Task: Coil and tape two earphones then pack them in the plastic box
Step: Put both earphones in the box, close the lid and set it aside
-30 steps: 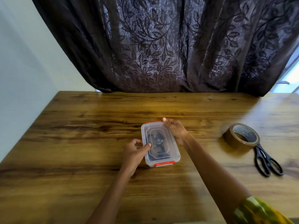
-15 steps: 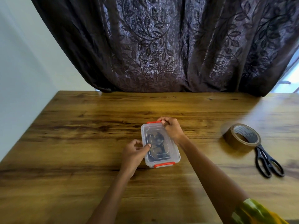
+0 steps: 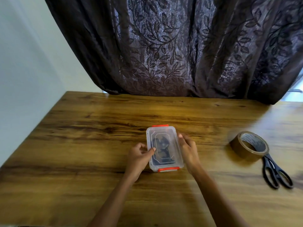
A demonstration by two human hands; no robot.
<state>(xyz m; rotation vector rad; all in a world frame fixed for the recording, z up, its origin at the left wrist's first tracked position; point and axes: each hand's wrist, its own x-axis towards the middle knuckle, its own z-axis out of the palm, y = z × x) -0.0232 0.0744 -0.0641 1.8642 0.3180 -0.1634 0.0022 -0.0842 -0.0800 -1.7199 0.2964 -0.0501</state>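
Observation:
A small clear plastic box (image 3: 170,134) with its lid on and red clasps at both ends lies on the wooden table (image 3: 82,145). Dark coiled earphones (image 3: 162,149) show through the lid. My left hand (image 3: 138,157) grips the box's left side, thumb on top of the lid and fingers curled at the wall. My right hand (image 3: 188,149) lies along the box's right side with its fingers against the wall and the edge of the lid.
A roll of brown packing tape (image 3: 250,146) stands at the right, with black scissors (image 3: 275,172) just in front of it. A dark leaf-patterned curtain (image 3: 180,46) hangs behind the table's far edge. A pale wall runs along the left.
My right hand has left the far red clasp and slid back along the box's right side. My left hand has stayed on the left side.

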